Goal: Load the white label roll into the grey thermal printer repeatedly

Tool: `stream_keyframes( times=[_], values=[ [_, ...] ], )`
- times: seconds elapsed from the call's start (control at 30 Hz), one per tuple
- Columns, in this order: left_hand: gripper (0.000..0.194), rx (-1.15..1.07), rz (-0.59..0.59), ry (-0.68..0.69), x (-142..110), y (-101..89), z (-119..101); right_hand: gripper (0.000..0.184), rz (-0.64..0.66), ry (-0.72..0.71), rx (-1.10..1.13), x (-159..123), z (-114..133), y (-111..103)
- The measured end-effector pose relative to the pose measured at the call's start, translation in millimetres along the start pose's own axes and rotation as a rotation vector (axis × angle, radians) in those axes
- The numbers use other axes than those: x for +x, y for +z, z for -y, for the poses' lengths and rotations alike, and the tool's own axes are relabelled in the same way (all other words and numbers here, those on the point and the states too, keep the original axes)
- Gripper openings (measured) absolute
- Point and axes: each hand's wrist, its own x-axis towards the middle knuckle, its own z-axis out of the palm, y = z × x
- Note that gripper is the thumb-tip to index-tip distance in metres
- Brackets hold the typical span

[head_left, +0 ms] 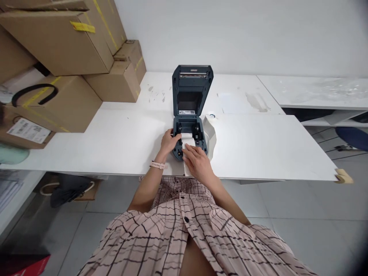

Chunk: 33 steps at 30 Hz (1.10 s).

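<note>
A dark blue-grey label printer (204,147) stands on the white table with its lid (193,86) tipped up and back. Inside its bay, white label paper (188,141) runs forward over the front edge. My left hand (168,142) grips the printer's left side, the thumb over the rim and the other fingers partly hidden outside. My right hand (198,161) is on the paper at the front of the bay, fingers together over the strip; its thumb is mostly hidden. A pale, curled sheet of backing paper (211,137) lies against the printer's right side.
Stacked cardboard boxes (66,42) fill the table's left end, with a black curved strap (34,92) beside them. White wall rises behind the table (258,149). Clear plastic wrap (336,88) lies on the surface at right. A blue stool (352,137) stands beyond the right edge.
</note>
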Motion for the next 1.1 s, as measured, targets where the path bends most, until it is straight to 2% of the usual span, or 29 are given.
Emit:
stream_keyframes(
  times=[0.6,0.83,1.03,1.1],
  values=[
    [0.052,-0.07,0.025,0.003,0.2,-1.5,2.8,0.036,-0.016,-0.01,0.022,-4.6,1.3,1.7],
    [0.054,-0.089,0.025,0.001,-1.6,-0.7,3.2,0.033,0.013,0.014,0.011,-8.7,2.4,-10.2],
    [0.055,-0.104,0.044,-0.019,0.4,-2.8,0.7,0.035,0.026,0.033,0.075,-11.8,1.7,-9.0],
    [0.057,-0.149,0.06,-0.032,-5.8,-3.5,-1.7,0.036,0.058,0.031,0.127,-14.1,1.8,-18.6]
  ],
)
